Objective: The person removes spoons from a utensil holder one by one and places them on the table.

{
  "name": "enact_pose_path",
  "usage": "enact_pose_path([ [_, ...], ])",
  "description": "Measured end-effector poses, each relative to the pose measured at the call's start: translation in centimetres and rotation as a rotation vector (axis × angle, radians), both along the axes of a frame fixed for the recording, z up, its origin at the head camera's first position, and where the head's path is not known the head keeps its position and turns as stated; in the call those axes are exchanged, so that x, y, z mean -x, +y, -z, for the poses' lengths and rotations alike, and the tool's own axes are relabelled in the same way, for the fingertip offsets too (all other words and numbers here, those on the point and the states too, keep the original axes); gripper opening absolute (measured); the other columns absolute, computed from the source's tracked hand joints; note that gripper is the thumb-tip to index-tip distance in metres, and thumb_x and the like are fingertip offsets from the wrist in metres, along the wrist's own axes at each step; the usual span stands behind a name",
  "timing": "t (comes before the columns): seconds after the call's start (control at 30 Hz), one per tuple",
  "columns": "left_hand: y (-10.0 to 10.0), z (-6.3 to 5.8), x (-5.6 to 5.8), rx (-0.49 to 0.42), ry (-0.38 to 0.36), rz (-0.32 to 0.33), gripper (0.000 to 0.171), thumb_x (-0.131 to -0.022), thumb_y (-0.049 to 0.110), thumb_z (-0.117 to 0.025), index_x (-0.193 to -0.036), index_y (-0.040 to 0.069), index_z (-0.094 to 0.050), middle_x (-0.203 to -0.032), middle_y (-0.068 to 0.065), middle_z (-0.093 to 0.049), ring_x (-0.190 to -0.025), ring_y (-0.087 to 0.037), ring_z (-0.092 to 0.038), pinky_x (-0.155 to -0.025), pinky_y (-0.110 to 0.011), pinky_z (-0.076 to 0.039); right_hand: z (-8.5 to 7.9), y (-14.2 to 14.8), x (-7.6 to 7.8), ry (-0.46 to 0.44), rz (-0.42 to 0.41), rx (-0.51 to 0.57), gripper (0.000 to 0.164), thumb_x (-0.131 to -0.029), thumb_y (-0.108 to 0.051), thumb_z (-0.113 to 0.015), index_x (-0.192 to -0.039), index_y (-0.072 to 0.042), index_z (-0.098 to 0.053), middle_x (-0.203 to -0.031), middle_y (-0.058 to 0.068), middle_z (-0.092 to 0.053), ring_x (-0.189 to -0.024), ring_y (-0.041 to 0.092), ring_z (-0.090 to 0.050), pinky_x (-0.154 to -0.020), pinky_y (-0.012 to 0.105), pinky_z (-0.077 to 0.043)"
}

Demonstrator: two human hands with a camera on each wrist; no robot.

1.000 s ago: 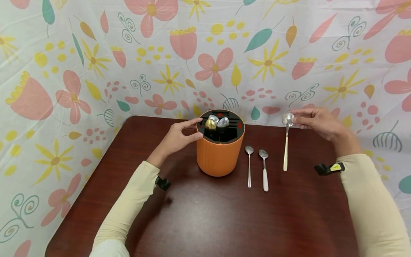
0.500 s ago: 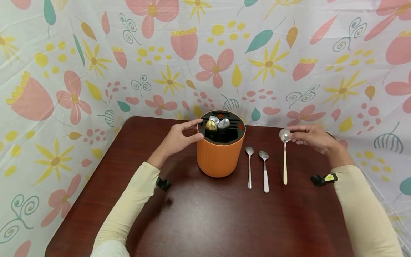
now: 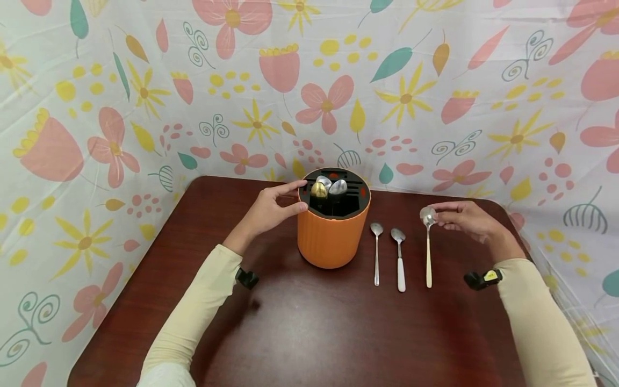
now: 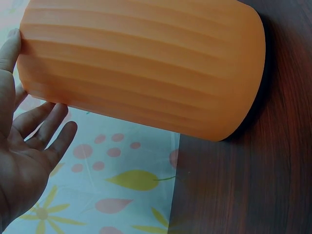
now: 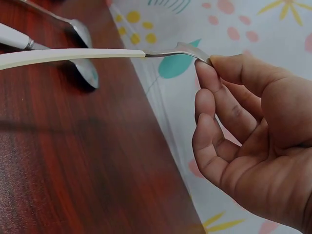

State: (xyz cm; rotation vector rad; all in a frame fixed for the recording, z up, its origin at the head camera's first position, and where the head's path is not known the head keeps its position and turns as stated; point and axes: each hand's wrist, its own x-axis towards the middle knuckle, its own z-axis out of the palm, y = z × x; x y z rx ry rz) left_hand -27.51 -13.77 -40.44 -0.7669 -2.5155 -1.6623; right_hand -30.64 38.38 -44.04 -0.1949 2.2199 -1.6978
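Observation:
A black-topped orange utensil holder (image 3: 331, 242) stands on the table, with two silver spoons and a gold one (image 3: 318, 190) showing bowl-up in its slots. My left hand (image 3: 271, 209) touches its left rim, thumb and forefinger stretched out along the edge; in the left wrist view the other fingers reach beside the ribbed wall. At the right, my right hand (image 3: 464, 219) pinches a spoon with a cream handle (image 3: 428, 258) by the tip of its silver bowl. The right wrist view shows that spoon (image 5: 97, 53) between thumb and forefinger, handle pointing away from the palm.
Between the holder and the held spoon lie a slim silver spoon (image 3: 376, 255) and a white-handled spoon (image 3: 400, 263), side by side. The dark red-brown table (image 3: 300, 328) meets a flowered cloth (image 3: 232, 70) at the back.
My right hand has come down and slightly left with the cream-handled spoon, bringing it toward the tabletop near the two lying spoons. My left hand stays at the holder's rim.

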Motion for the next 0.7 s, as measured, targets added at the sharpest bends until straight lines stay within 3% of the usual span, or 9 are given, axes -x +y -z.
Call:
enact_pose_path([
  [0.33, 0.0, 0.1, 0.1, 0.025, 0.014, -0.011, 0.056, -0.092, 0.042, -0.077, -0.145, 0.032, -0.060, -0.134, 0.001, -0.066, -0.120, -0.014, -0.061, -0.099, -0.046, -0.053, 1.5, 0.3, 0.5, -0.017, -0.008, -0.024, 0.030, -0.102, -0.007, -0.063, -0.132, -0.003, -0.068, -0.096, -0.003, -0.076, -0.086, 0.012, -0.070, -0.075, 0.025, -0.058],
  [0.7, 0.1, 0.0, 0.0, 0.023, 0.018, -0.007, 0.056, -0.092, 0.043, -0.077, -0.145, 0.032, -0.060, -0.129, 0.001, -0.068, -0.119, -0.014, -0.062, -0.099, -0.047, -0.053, 2.5, 0.3, 0.4, -0.038, 0.019, -0.046, 0.031, -0.102, -0.010, -0.065, -0.132, -0.002, -0.068, -0.094, -0.005, -0.076, -0.088, 0.011, -0.071, -0.077, 0.026, -0.059],
])
